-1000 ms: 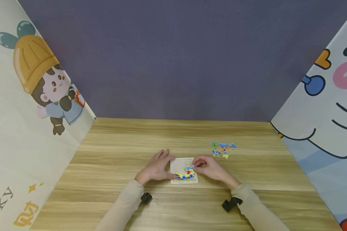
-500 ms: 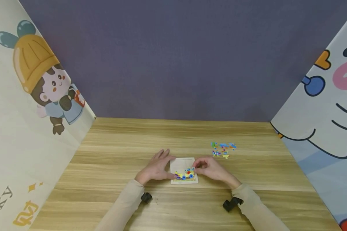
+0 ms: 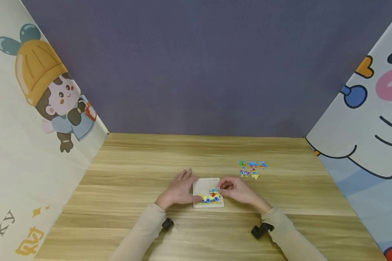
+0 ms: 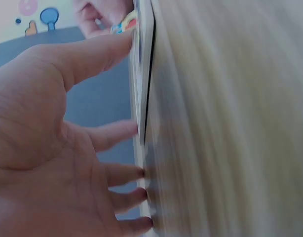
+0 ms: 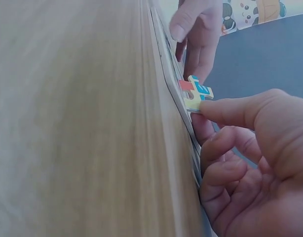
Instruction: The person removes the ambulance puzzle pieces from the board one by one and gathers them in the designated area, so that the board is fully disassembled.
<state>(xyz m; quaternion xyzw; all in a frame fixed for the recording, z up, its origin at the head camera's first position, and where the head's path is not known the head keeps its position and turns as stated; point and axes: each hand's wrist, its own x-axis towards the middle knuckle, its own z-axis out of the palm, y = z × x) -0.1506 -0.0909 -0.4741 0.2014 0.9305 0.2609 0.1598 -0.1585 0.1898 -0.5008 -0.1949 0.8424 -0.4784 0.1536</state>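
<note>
A pale square puzzle board [image 3: 200, 183] lies on the table with yellow puzzle pieces [image 3: 213, 198] along its lower part, forming part of a vehicle with blue wheels. My left hand [image 3: 180, 190] rests at the board's left side, fingers fairly straight. Its thumb [image 4: 99, 54] reaches over the board, and its index fingertip touches the edge. At the right edge, my right hand [image 3: 236, 189] pinches a yellow, red and blue puzzle piece [image 5: 198, 94] between thumb and index finger. The piece stands tilted up from the board; its contact with the neighbouring pieces is hard to see.
Several loose puzzle pieces [image 3: 253, 169] lie in two rows on the wooden table [image 3: 150, 156], beyond and right of the board. A dark wall panel [image 3: 196, 72] rises at the table's back, with cartoon-printed panels at both sides.
The held piece has tipped down and then back up in my right hand at the board's right side. My left hand has shifted slightly right, its thumb lying further over the laid pieces.
</note>
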